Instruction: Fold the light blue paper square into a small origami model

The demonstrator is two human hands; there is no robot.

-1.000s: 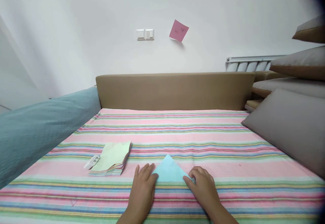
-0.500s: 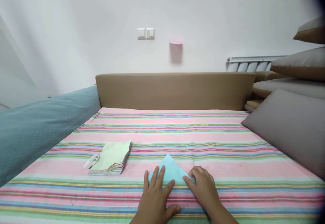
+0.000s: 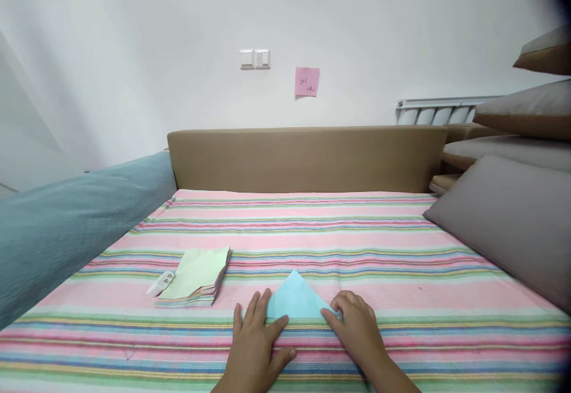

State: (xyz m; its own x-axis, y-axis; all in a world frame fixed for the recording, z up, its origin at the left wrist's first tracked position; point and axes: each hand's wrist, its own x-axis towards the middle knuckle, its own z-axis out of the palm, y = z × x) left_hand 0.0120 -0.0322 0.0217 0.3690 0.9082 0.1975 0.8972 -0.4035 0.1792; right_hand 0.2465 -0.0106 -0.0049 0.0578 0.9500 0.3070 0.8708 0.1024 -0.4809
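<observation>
Left hand [image 3: 256, 345] back at blue paper's [image 3: 297, 301] left edge, right hand [image 3: 359, 330] unmoved.

The folded paper [image 3: 297, 301] lies on the bed [image 3: 357, 250], near its front edge. The left hand [image 3: 254, 345] presses on the paper's left corner, the right hand [image 3: 357, 330] on its right corner. Left of the paper sits a stack of paper [image 3: 196, 279], with a small clip [image 3: 161, 283] touching the stack's left side. Behind the bed stands the headboard [image 3: 307, 158]; above it, on the wall, a note [image 3: 307, 81] hangs right of the switches [image 3: 254, 59]. Cushions [image 3: 508, 220] lie along the right.
</observation>
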